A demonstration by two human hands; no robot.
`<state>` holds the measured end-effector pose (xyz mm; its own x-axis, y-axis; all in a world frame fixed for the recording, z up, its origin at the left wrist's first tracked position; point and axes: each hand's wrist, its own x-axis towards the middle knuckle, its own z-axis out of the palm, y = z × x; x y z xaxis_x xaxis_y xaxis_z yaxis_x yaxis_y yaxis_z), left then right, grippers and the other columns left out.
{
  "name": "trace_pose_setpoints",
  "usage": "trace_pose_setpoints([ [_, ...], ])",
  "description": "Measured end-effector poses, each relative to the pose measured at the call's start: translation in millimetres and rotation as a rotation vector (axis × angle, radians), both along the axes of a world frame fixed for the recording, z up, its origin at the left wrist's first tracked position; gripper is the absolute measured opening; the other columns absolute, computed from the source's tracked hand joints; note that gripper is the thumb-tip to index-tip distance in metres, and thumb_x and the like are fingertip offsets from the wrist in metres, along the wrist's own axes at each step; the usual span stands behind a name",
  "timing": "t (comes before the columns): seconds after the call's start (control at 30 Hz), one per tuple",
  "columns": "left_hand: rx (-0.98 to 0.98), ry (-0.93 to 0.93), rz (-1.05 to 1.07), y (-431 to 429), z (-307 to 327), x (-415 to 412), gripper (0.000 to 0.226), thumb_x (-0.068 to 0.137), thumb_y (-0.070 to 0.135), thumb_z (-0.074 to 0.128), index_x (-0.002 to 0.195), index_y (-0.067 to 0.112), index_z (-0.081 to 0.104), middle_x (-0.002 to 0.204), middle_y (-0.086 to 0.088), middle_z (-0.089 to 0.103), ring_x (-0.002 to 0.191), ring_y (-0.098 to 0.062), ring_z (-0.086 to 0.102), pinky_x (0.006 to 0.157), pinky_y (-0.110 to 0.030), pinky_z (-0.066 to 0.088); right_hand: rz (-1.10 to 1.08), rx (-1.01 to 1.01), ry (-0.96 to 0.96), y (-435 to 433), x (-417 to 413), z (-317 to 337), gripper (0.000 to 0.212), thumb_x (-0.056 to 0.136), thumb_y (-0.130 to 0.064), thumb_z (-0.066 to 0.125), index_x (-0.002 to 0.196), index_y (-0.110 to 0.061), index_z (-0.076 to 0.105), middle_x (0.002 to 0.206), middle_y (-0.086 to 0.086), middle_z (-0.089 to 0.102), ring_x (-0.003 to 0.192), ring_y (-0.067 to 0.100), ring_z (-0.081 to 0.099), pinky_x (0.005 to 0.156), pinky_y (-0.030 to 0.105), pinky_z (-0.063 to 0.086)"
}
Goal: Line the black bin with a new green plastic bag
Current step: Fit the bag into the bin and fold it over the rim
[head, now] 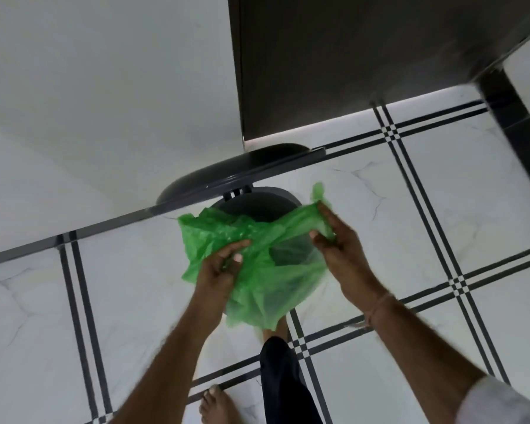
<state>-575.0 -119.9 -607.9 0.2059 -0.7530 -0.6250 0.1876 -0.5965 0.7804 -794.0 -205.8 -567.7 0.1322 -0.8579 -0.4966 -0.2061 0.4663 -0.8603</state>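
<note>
While a green plastic bag [257, 270] is stretched above a black bin [259, 206] on a tiled floor [410, 209], both hands are seen gripping its crumpled film. The left hand [221, 267] is closed around a bunched fold at the bag's left side, thumb pressed against the fingers with plastic caught between them. The right hand [337, 249] is clenched on the bag's upper right edge, a tuft of green sticking out above the knuckles. Between the two hands the bag is pulled taut, and its lower part hangs loose and translucent over the front of the bin, hiding most of the opening. Only the bin's far rim is visible, with its raised lid [227, 175] tilted back against a white wall [104, 87]. A dark panel [349, 56] is seen beside the wall, behind the bin. A bare foot [214, 405] and a dark trouser leg [285, 384] are planted on the white marble-look tiles crossed by black stripes. A thin band [380, 307] is worn on the right wrist.
</note>
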Motion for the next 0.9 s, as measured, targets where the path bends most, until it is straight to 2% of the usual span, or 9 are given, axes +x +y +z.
trace_pose_setpoints([
  [0.1,0.114,0.051,-0.127,-10,-12,-45,0.037,0.102,0.009,0.059,0.138,0.020,0.064,0.120,-0.001,0.073,0.099,-0.012,0.072,0.082,-0.021,0.061,-0.051,-0.143,0.168,-10,-7,2,0.064,0.099,-0.007,0.065,0.154,-0.033,0.046,0.150,-0.002,0.058,0.102,0.005,0.060,0.098,0.021,0.053],
  [0.17,0.225,0.314,-0.077,-15,-20,-74,0.040,0.096,0.022,0.066,0.136,0.021,0.064,0.121,-0.008,0.075,0.102,-0.025,0.076,0.087,-0.043,0.063,-0.010,-0.228,0.281,-3,-8,3,0.066,0.098,-0.009,0.067,0.155,-0.033,0.045,0.152,-0.002,0.057,0.110,-0.001,0.060,0.100,0.014,0.051],
  [0.23,0.218,0.429,0.103,-15,-27,-82,0.036,0.097,0.022,0.066,0.132,0.018,0.064,0.123,-0.014,0.075,0.108,-0.035,0.074,0.091,-0.057,0.060,0.142,-0.238,0.309,13,-4,-3,0.067,0.097,-0.008,0.068,0.156,-0.030,0.044,0.151,-0.001,0.057,0.099,-0.017,0.060,0.090,0.003,0.047],
  [0.3,0.154,0.253,0.283,-14,-28,-65,0.029,0.100,0.017,0.065,0.128,0.016,0.060,0.118,-0.012,0.075,0.105,-0.035,0.074,0.088,-0.054,0.062,0.260,-0.202,0.278,23,0,-14,0.068,0.097,-0.007,0.068,0.156,-0.027,0.043,0.154,-0.004,0.054,0.111,-0.027,0.053,0.101,0.006,0.045],
  [0.37,0.085,0.129,0.357,-10,-29,-38,0.018,0.099,0.012,0.066,0.113,0.017,0.058,0.106,-0.005,0.073,0.095,-0.026,0.074,0.082,-0.048,0.064,0.274,-0.183,0.247,22,2,-26,0.067,0.097,-0.010,0.068,0.157,-0.027,0.043,0.157,-0.007,0.050,0.139,-0.010,0.045,0.120,0.026,0.039],
  [0.5,-0.045,0.020,0.216,-6,-27,19,0.016,0.103,0.003,0.054,0.099,0.013,0.066,0.089,0.001,0.073,0.078,-0.009,0.070,0.073,-0.030,0.058,0.178,-0.187,0.211,11,18,-41,0.061,0.095,-0.017,0.065,0.154,-0.023,0.048,0.148,0.002,0.059,0.137,0.018,0.056,0.115,0.040,0.048],
  [0.6,-0.074,-0.045,0.124,-7,-27,38,0.025,0.106,0.004,0.050,0.115,0.012,0.072,0.102,0.006,0.080,0.094,-0.007,0.074,0.080,-0.023,0.058,0.142,-0.311,0.290,5,24,-48,0.049,0.094,-0.008,0.066,0.142,-0.014,0.058,0.137,0.005,0.066,0.127,0.020,0.062,0.109,0.039,0.052],
  [0.7,-0.080,-0.100,0.093,-9,-28,40,0.035,0.105,0.003,0.052,0.131,0.018,0.069,0.128,0.001,0.074,0.115,-0.015,0.071,0.094,-0.032,0.058,0.140,-0.442,0.402,-1,22,-53,0.038,0.092,-0.001,0.067,0.129,-0.010,0.065,0.123,0.007,0.070,0.112,0.020,0.067,0.098,0.030,0.055],
  [0.9,-0.116,-0.189,0.091,-10,-32,50,0.042,0.104,0.003,0.052,0.142,0.019,0.060,0.145,0.001,0.060,0.131,-0.019,0.059,0.110,-0.043,0.052,0.168,-0.502,0.431,-14,1,-61,0.046,0.090,0.013,0.061,0.133,-0.003,0.066,0.128,0.010,0.070,0.116,0.008,0.062,0.100,0.007,0.046],
])
